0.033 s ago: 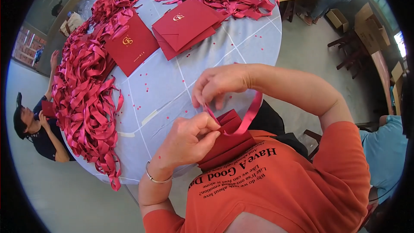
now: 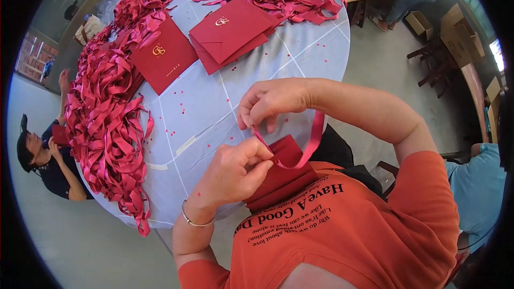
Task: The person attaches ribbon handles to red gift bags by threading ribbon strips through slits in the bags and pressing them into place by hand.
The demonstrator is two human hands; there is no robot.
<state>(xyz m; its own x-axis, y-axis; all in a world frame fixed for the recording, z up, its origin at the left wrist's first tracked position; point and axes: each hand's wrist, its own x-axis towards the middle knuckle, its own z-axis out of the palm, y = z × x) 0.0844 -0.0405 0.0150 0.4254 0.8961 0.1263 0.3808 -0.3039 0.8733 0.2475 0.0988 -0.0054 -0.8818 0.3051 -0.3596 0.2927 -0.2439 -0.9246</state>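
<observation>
A dark red paper bag (image 2: 284, 182) rests close against my front at the near edge of the table. My left hand (image 2: 230, 171), with a bangle at its wrist, pinches a pinkish-red ribbon (image 2: 317, 136) between thumb and forefinger by the bag's upper edge. The ribbon curves in a loop over the bag and passes behind my right wrist. My right hand (image 2: 273, 104) is bent just above, its fingers closed on the ribbon's thin-looking end. The exact fingertip grip there is partly hidden.
Flat red bags (image 2: 230, 29) lie on the white-covered table (image 2: 209, 118), beside a large heap of ribbons (image 2: 107, 112) along the left and far sides. Small red dots are scattered about. Across the table at left a co-worker (image 2: 43, 155) holds a red item. Cartons and stools stand at right.
My right hand's fingers have shifted slightly, and the ribbon loop has moved a little. My left hand keeps its pinch. The co-worker's raised hand has dropped slightly.
</observation>
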